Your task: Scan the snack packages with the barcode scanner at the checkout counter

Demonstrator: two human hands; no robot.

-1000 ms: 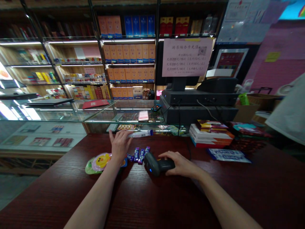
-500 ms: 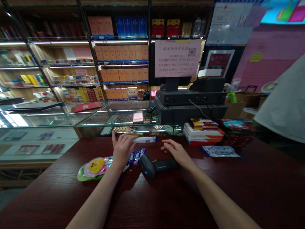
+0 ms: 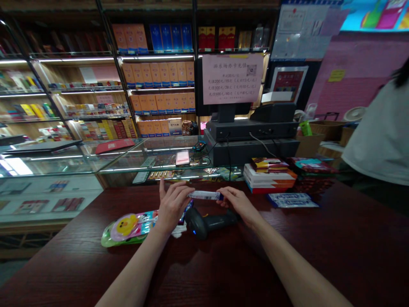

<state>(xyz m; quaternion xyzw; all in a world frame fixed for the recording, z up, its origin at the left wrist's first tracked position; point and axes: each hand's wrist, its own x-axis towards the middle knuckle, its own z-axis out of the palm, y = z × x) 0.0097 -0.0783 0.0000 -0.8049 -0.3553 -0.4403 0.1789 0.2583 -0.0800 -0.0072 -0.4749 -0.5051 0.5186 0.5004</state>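
Observation:
A slim white packet with a dark blue end and a barcode (image 3: 205, 195) is stretched level between my hands, above the dark wooden counter (image 3: 204, 273). My left hand (image 3: 173, 204) pinches its left end, index finger raised. At the other end, my right hand (image 3: 237, 204) has thumb and fingers closed on the blue tip. Just below lies a black barcode scanner (image 3: 207, 224) with a small blue light. Beside my left wrist rests a colourful packaged item with a yellow duck face (image 3: 126, 224). Small purple packets (image 3: 188, 207) are partly hidden behind my left hand.
On the right are stacked boxes (image 3: 270, 175) and a blue-white packet (image 3: 292, 200). Beyond the counter stand a glass display case (image 3: 153, 153), a register with a paper sign (image 3: 232, 79) and loaded shelves. A person in a light top (image 3: 380, 132) stands at far right.
The slim packet has moved right and slightly down with my left hand. My right hand, apart from it before, now grips its blue end. The view has shifted slightly.

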